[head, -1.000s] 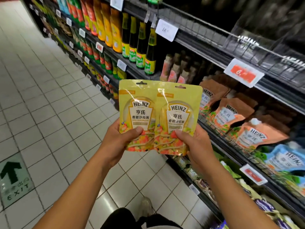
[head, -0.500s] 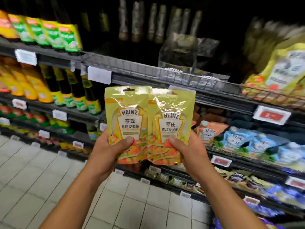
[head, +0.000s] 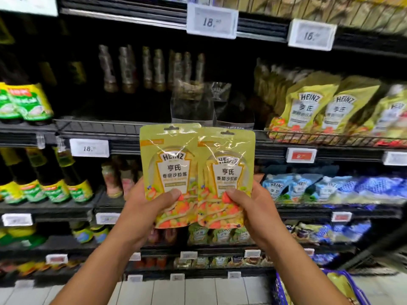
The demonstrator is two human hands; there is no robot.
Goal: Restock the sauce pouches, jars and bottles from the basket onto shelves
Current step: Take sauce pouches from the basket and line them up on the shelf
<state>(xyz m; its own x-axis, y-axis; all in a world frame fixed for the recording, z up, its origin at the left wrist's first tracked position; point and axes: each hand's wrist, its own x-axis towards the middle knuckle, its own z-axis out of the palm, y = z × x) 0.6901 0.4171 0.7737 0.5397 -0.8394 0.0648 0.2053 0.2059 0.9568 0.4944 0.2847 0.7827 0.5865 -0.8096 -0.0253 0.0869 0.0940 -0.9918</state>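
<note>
Left hand [head: 141,206] pinches the left pouch [head: 174,172] and right hand [head: 255,205] the right pouch [head: 226,179], thumbs in front: two yellow Heinz pouches, overlapping, held before the shelves. Probably best stood upright, labels outward, beside the matching shelf pouches [head: 308,106] up right (three fronts countable, blurred). One blue basket [head: 278,289] lower right
</note>
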